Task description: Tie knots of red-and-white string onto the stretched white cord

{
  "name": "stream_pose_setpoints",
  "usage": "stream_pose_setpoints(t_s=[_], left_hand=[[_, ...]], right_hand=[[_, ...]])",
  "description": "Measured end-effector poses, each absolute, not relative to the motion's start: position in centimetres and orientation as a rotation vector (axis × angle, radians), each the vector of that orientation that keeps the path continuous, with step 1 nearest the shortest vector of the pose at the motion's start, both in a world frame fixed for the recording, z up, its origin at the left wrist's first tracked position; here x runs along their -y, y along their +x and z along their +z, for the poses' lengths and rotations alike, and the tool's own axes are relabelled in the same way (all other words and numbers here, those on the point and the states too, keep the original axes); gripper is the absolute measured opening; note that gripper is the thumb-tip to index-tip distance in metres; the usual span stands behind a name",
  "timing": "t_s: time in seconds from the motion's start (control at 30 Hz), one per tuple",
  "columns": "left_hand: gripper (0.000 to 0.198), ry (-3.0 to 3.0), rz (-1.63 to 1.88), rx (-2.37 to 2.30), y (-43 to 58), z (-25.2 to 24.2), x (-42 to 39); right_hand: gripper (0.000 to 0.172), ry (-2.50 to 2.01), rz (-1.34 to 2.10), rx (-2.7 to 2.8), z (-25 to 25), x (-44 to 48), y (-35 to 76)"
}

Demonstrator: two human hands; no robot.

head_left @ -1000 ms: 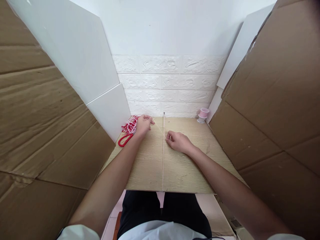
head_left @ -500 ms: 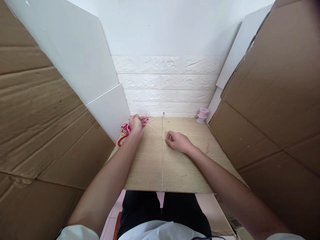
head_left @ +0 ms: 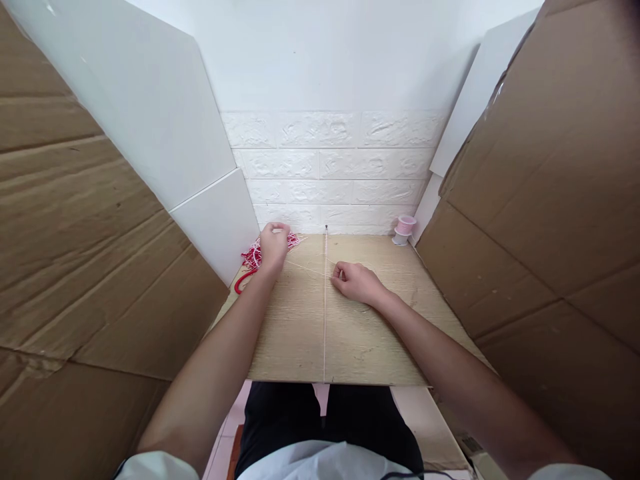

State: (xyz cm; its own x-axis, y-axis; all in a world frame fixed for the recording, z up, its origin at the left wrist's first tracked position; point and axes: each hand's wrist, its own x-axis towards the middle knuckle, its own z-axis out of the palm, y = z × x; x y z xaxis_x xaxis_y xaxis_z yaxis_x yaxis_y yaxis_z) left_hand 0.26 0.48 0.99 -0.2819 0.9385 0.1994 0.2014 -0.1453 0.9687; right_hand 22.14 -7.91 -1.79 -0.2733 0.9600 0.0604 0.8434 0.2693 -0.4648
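A pale cord (head_left: 325, 313) runs taut down the middle of the wooden board (head_left: 300, 333), from a pin at the far edge to the near edge. My right hand (head_left: 355, 282) rests on the board just right of this cord, fingers pinched on a thin thread. That thread (head_left: 305, 269) stretches left to my left hand (head_left: 274, 244), which is closed on it near the far left corner. A heap of red and white cords (head_left: 255, 256) lies under and beside my left hand.
Red-handled scissors (head_left: 243, 282) lie at the board's left edge. Two small spools, pink over white (head_left: 405, 229), stand at the far right corner. Cardboard sheets (head_left: 75, 267) and white panels (head_left: 215, 220) wall in both sides; a white brick wall stands behind.
My left hand has drawn back and left toward the far corner, pulling the thin thread out longer. My right hand has stayed in place by the centre cord.
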Motion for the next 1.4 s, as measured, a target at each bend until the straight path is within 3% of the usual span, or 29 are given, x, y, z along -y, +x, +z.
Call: stream_pose_setpoints(t_s=[0.2,0.33,0.57,0.67,0.8,0.97,1.13,1.4], left_hand=[[0.008,2.075,0.91,-1.523,0.6,2.1,1.2],[0.027,2.12,0.467,-1.472,-0.4,2.7,1.4],[0.032,1.857,0.319,-1.177,-1.3,4.1,2.4],[0.034,1.736,0.367,-1.112,-1.2,4.0,2.3],[0.038,1.523,0.734,-1.053,-1.0,3.1,1.4],[0.014,1.195,0.959,-0.93,-0.6,2.5,1.0],[0.012,1.039,0.97,-0.793,-0.5,2.8,1.3],[0.026,1.17,0.817,-0.812,-0.8,2.0,0.6]], right_hand=[[0.017,-1.658,0.498,2.197,-1.8,7.8,22.3],[0.018,-1.658,0.495,2.188,-1.8,7.6,22.5],[0.021,-1.658,0.504,2.163,-1.8,7.3,22.7],[0.021,-1.656,0.507,2.158,-1.9,7.2,22.8],[0.024,-1.644,0.501,2.16,-2.0,7.0,22.8],[0.027,-1.541,0.489,2.16,-2.2,7.0,22.8],[0.019,-1.434,0.547,2.138,-2.3,7.1,22.6],[0.013,-1.376,0.366,2.027,-2.8,6.6,22.6]])
